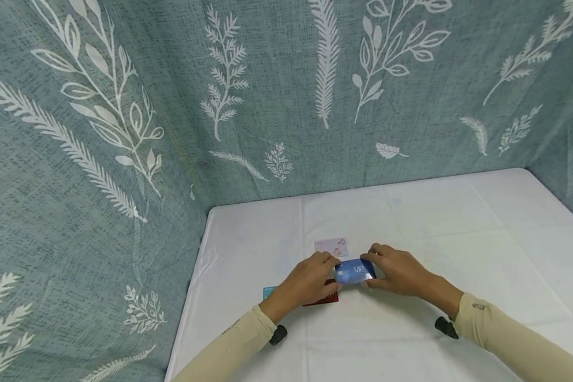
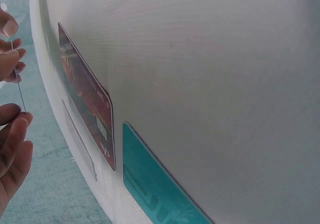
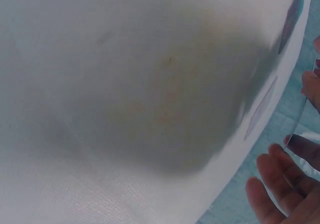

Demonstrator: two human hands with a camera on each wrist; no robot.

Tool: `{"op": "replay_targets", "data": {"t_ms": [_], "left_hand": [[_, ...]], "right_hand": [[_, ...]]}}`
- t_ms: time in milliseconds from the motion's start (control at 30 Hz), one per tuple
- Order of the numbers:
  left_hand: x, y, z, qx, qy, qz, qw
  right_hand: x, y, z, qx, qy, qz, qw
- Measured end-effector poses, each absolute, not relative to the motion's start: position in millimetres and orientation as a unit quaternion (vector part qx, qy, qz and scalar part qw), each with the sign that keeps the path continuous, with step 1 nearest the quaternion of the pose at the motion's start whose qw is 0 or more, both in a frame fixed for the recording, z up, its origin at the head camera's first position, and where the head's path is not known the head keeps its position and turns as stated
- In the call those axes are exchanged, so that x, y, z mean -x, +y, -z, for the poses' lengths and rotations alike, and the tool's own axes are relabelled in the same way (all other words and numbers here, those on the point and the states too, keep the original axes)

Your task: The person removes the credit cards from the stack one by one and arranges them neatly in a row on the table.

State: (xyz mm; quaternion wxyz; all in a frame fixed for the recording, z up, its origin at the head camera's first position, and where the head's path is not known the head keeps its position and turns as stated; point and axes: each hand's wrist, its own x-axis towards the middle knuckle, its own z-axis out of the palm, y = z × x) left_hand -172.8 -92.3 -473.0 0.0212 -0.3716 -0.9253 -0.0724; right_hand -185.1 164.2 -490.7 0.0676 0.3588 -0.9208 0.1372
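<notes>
Both hands hold a blue card (image 1: pixel 355 271) marked VIP above the white table. My left hand (image 1: pixel 305 281) pinches its left end, and my right hand (image 1: pixel 396 270) pinches the right end between thumb and fingers. The wrist views show the card edge-on as a thin line, with the left hand (image 2: pixel 15 154) on one end and the right hand (image 3: pixel 290 189) on the other. Partly hidden under the left hand in the head view, a dark red card (image 2: pixel 87 98) lies beside a teal card (image 2: pixel 155 184). Farther back lies a pale pink card (image 1: pixel 331 245).
A white cloth covers the table (image 1: pixel 410 339). Blue-green curtains (image 1: pixel 286 95) with white leaf prints hang behind it and along its sides. Small black devices (image 1: pixel 446 328) sit under both wrists, at the ends of the beige sleeves (image 1: pixel 515 329).
</notes>
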Motion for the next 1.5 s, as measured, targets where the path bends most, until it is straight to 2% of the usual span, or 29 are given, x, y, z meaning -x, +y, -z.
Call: {"op": "replay_targets", "data": {"t_ms": [500, 1133, 1500], "left_hand": [[170, -94, 473, 0.375, -0.924, 0.071, 0.0], [164, -89, 481, 0.389, -0.92, 0.045, 0.007], [160, -88, 481, 0.379, -0.924, 0.042, -0.011]], "right_hand": [[178, 162, 492, -0.352, -0.925, -0.133, 0.059], [169, 164, 498, -0.35, -0.927, -0.125, 0.051], [165, 163, 500, -0.353, -0.925, -0.129, 0.049]]}}
